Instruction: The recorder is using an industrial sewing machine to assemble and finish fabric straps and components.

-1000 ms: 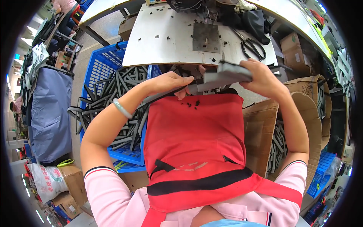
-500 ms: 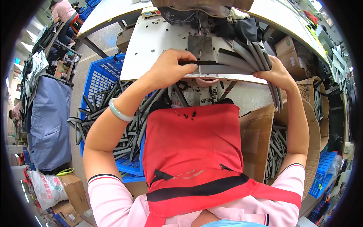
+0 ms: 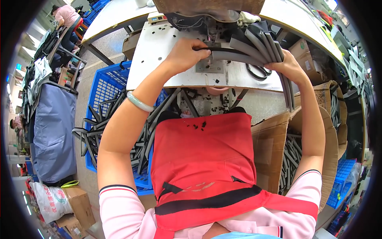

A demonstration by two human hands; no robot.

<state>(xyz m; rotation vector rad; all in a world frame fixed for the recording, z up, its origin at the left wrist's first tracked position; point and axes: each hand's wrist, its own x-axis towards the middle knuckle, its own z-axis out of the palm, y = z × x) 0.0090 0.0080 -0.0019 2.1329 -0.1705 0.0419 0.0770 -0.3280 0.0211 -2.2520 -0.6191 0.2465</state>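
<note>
My left hand pinches the end of a grey and black fabric strip just in front of the machine's needle area. That strip stretches across the metal plate to my right hand, which is closed around a fanned bundle of similar grey strips. Some of the bundle's ends hang down past the table's front edge. Above the plate stands the head of what looks like a sewing machine. A pair of black-handled scissors lies on the white table, partly covered by the strips.
On the left stands a blue plastic crate heaped with grey and black strips. A cardboard box holding more strips is on the right. Small black scraps dot the white table. Farther off at left, a person sits bent over.
Both hands have moved away from me, bringing the strip nearer the needle area. The scissors, hidden before, now show below the strip.
</note>
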